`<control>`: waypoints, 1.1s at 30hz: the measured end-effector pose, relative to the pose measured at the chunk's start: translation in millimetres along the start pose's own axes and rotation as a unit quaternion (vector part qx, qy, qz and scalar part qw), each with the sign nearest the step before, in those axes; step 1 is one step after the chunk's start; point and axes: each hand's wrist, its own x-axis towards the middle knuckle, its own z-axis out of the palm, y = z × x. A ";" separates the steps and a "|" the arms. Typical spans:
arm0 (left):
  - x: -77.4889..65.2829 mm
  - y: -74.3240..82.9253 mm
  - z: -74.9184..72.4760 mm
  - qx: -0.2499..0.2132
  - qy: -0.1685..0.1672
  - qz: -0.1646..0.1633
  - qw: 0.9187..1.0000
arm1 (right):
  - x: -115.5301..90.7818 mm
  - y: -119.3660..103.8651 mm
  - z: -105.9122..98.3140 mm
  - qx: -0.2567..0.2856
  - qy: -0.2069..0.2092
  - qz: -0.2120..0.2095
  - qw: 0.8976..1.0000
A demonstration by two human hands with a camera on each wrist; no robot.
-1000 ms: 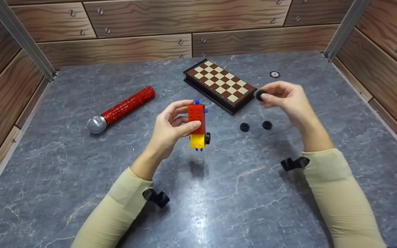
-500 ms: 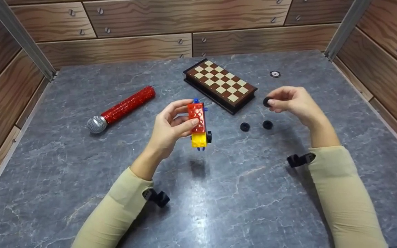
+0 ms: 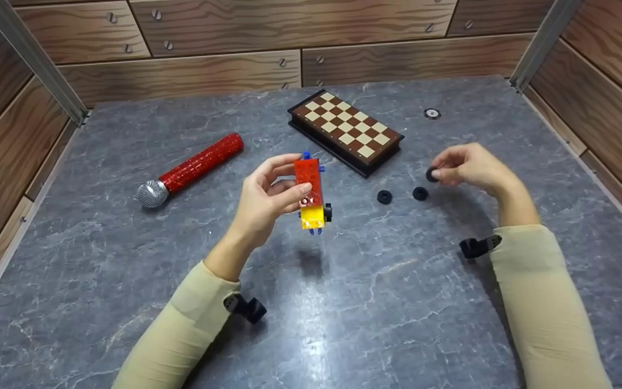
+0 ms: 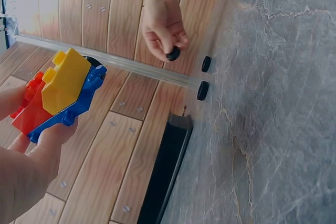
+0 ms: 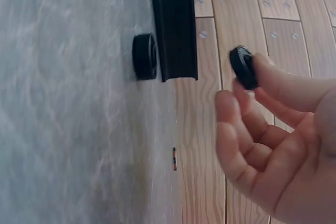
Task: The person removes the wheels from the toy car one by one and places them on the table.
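Note:
My left hand [image 3: 265, 202] holds a toy car of red, yellow and blue plastic bricks [image 3: 312, 215] above the table, thumb on the studded red part. One black wheel [image 3: 328, 212] sits on the car's right side near the yellow end; bare blue axle stubs show at the far end. Between thumb and fingertips, my right hand [image 3: 475, 168] pinches a loose black wheel [image 5: 243, 67], raised off the table. Two more black wheels lie flat on the table to its left, the nearer-hand wheel [image 3: 420, 193] and the other wheel [image 3: 384, 197].
Behind the car lies a folded chessboard box [image 3: 346, 132]. A red glittery microphone [image 3: 197, 165] lies on the left. A small round chip [image 3: 432, 113] is at the back right of the grey marbled table [image 3: 376, 313]. Wood-patterned walls [image 3: 224, 27] enclose the back and sides.
My right hand has moved right and toward me with the pinched wheel, away from the chessboard box and closer to the two lying wheels. The left hand keeps the car almost in place.

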 end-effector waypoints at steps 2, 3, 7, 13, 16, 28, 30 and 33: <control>0.1 0.0 0.0 0.000 0.001 0.000 1.000 | 0.7 3.4 -0.7 -0.017 -0.014 0.009 1.000; 0.1 0.0 0.0 0.000 0.002 -0.002 1.000 | 1.0 5.3 -0.7 -0.022 -0.020 0.014 0.999; -0.3 0.5 0.5 0.001 0.005 -0.008 1.000 | 3.6 13.4 -0.7 -0.026 -0.041 0.021 0.999; -0.2 1.6 1.4 -0.001 0.006 -0.011 1.000 | 5.9 25.3 -3.4 -0.039 -0.065 0.033 0.997; 0.0 2.0 1.4 -0.004 0.007 -0.014 1.000 | 5.3 30.1 -6.4 -0.042 -0.072 0.046 0.995; -0.2 2.4 0.5 0.001 0.013 -0.018 1.000 | 4.1 35.1 -15.4 -0.040 -0.060 0.072 0.995; 0.0 2.5 0.6 0.001 0.012 -0.016 1.000 | 3.5 35.0 -16.5 -0.038 -0.052 0.071 0.995; 0.3 3.0 0.9 0.000 0.010 -0.014 1.000 | 2.3 34.1 -18.2 -0.033 -0.037 0.073 0.996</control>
